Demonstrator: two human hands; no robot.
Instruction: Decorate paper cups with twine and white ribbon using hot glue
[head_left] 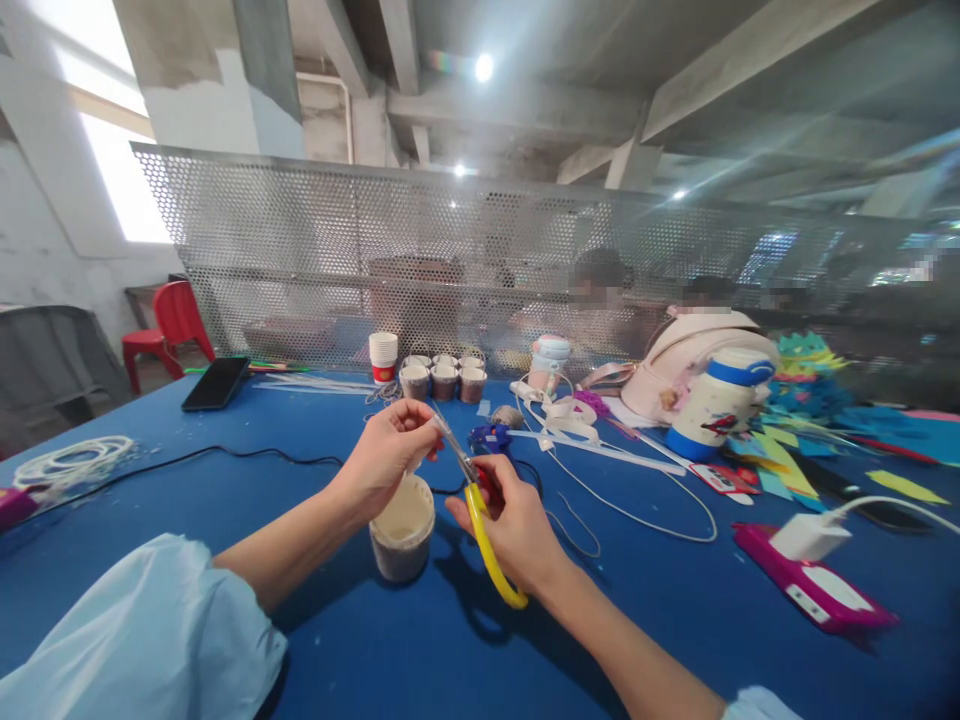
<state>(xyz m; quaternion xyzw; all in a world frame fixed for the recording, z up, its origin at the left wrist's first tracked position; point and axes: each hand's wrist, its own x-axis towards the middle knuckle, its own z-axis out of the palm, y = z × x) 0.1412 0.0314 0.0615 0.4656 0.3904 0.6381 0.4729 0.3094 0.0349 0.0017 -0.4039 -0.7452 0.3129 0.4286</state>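
Note:
My right hand grips a pair of yellow-handled scissors, its blades pointing up and left toward the other hand. The fingertips of my left hand are pinched together beside the blade tips. What they pinch is too small to make out. Just below that hand, a small cup with a pale inside and a greyish wall stands upright on the blue table. A blue glue gun lies behind the scissors, partly hidden by my right hand.
Several filled cups and a stack of paper cups stand at the back. On the left lie a phone and coiled white cord. A bottle, a backpack and a magenta power strip occupy the right.

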